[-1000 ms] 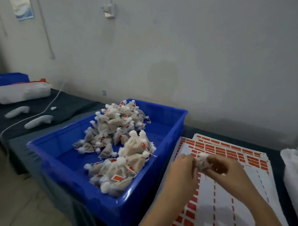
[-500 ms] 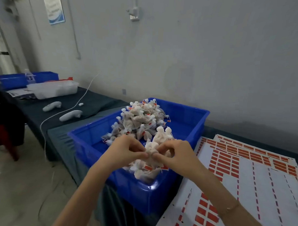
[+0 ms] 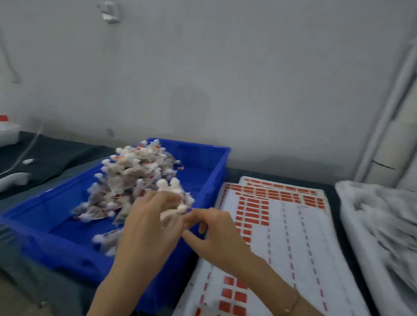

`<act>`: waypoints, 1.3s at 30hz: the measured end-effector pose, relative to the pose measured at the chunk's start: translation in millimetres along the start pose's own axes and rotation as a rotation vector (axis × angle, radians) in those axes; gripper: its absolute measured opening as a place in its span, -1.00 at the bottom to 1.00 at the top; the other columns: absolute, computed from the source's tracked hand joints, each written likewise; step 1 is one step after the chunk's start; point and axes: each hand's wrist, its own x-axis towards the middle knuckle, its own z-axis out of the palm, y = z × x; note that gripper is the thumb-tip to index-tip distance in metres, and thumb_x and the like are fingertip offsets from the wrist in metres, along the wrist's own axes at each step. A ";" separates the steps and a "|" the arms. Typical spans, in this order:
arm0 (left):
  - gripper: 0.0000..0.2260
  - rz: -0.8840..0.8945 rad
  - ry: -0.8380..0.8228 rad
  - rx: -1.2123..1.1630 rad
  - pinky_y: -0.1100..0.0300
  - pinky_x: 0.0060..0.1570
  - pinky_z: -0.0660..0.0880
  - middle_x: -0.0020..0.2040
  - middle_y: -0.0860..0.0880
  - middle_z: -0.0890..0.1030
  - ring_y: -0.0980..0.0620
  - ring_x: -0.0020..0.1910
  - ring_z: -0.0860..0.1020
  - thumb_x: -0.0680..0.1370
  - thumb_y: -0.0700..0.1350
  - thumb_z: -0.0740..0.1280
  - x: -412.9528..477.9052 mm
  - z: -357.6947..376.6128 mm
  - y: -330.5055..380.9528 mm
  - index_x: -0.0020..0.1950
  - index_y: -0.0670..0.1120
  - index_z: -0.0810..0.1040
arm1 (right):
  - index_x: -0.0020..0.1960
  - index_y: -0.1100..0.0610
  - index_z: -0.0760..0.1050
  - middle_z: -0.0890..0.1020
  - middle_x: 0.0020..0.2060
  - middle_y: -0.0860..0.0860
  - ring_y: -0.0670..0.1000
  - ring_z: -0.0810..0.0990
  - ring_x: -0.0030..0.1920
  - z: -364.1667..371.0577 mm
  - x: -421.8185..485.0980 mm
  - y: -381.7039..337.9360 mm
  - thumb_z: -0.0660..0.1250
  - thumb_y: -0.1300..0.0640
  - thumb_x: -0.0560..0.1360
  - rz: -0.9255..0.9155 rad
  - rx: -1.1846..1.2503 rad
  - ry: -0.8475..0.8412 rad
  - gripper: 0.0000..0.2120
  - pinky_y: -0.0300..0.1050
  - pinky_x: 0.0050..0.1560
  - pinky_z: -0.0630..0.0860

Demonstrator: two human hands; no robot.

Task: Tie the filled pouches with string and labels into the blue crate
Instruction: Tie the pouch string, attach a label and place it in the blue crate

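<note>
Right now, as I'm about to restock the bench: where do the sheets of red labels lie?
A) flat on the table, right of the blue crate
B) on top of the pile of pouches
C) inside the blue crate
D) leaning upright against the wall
A: the label sheets lie flat on the table, beside the right wall of the blue crate.

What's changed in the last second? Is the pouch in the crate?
Both hands carried the pouch left, from above the label sheets to the blue crate. Now the left hand lies on the pouch atop the near end of the pile; the right hand is beside it at the crate's rim. Blur hides whether either grips. Pile, crate and sheets stayed put.
</note>
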 end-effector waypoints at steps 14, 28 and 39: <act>-0.89 0.415 -0.772 -0.640 0.27 -0.11 0.55 -0.14 0.13 0.64 0.20 -0.17 0.58 0.47 -0.18 0.39 -30.5 205.8 213.0 -0.06 0.00 0.64 | -0.24 -0.25 0.59 0.65 -0.33 -0.24 -0.21 0.58 -0.30 -219.5 -219.8 73.5 0.44 0.14 0.41 0.721 -0.334 0.322 -0.74 -0.33 -0.26 0.49; -0.58 0.853 -1.040 -0.014 0.18 -0.01 0.34 0.19 -0.03 0.55 -0.06 0.17 0.49 0.40 -0.20 0.47 -44.8 320.9 313.5 0.22 0.05 0.56 | 0.08 -0.05 0.55 0.53 -0.03 -0.13 -0.05 0.55 -0.01 -291.8 -268.2 121.1 0.53 -0.17 0.21 1.360 -0.645 -0.114 -0.51 -0.18 -0.03 0.47; -0.81 0.750 -0.866 -0.125 0.16 -0.12 0.39 0.05 -0.07 0.61 -0.09 0.06 0.54 0.54 0.01 0.30 -42.4 330.0 312.9 0.05 0.01 0.66 | -0.08 -0.05 0.59 0.54 -0.16 -0.10 -0.04 0.49 -0.20 -284.0 -269.5 134.4 0.34 0.00 0.42 1.224 -0.844 0.122 -0.90 -0.18 -0.25 0.34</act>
